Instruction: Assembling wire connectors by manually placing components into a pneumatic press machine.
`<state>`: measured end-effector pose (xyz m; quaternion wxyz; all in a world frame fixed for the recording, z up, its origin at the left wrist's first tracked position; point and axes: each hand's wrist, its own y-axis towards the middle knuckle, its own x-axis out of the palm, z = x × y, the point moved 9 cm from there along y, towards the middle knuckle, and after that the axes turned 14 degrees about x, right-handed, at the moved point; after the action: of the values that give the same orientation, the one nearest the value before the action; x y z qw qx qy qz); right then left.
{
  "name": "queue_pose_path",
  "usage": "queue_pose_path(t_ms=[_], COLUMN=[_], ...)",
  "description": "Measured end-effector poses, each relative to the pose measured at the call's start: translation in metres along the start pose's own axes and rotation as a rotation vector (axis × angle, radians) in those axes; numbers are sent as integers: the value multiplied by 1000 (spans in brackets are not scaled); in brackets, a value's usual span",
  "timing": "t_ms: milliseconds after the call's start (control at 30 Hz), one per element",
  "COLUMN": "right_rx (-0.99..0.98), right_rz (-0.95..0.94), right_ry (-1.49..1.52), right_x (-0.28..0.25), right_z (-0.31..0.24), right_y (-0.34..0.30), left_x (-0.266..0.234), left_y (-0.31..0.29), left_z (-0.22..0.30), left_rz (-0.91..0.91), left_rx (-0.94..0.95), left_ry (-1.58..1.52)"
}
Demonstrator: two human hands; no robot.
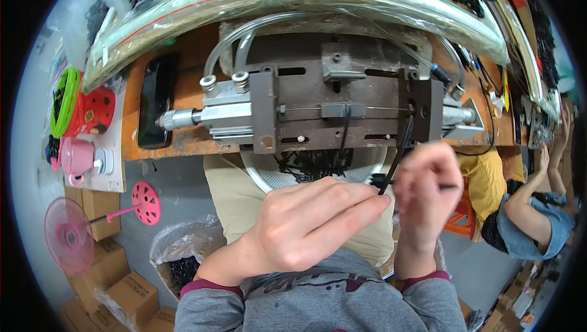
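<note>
My left hand (312,222) reaches in from the lower left, fingers closed in a pinch on a slim black plastic strip (398,156). A small black ribbed piece (379,180) shows at its fingertips. Close beside it, my right hand (428,188) is curled and smeared by motion; a thin dark piece (449,186) pokes out of its fingers, its kind unclear. Just beyond the hands stands a brown metal fixture (306,96) with a small grey block (343,110) at its centre. Another thin black part (346,133) hangs at that block.
A white basket (254,176) of black parts sits under the fixture. Clear air hoses (226,41) arch over the left cylinder (226,115). A phone (156,103) lies on the bench at left. A lined bin (183,237) stands below. Another person (529,216) works at right.
</note>
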<state>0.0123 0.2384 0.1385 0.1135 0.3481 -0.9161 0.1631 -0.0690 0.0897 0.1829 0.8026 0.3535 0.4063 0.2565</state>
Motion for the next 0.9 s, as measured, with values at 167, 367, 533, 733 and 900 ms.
queue_pose_path(t_ms=[167, 367, 533, 733, 900], right_rx=[-670, -1000, -1264, -1205, -1308], right_rz=[-515, -261, -204, -197, -146], right_ry=[-202, -108, 60, 133, 112], right_x=[6, 10, 13, 30, 18], right_z=[-82, -117, -105, -92, -93], right_y=[-88, -154, -156, -145, -157], left_x=[-3, -3, -6, -7, -8], left_y=[-1, -5, -9, -13, -12], left_z=[-1, 8, 4, 0, -3], left_rz=[93, 170, 174, 188, 175], left_rx=[-9, 57, 45, 42, 22], left_ry=[8, 25, 53, 53, 63])
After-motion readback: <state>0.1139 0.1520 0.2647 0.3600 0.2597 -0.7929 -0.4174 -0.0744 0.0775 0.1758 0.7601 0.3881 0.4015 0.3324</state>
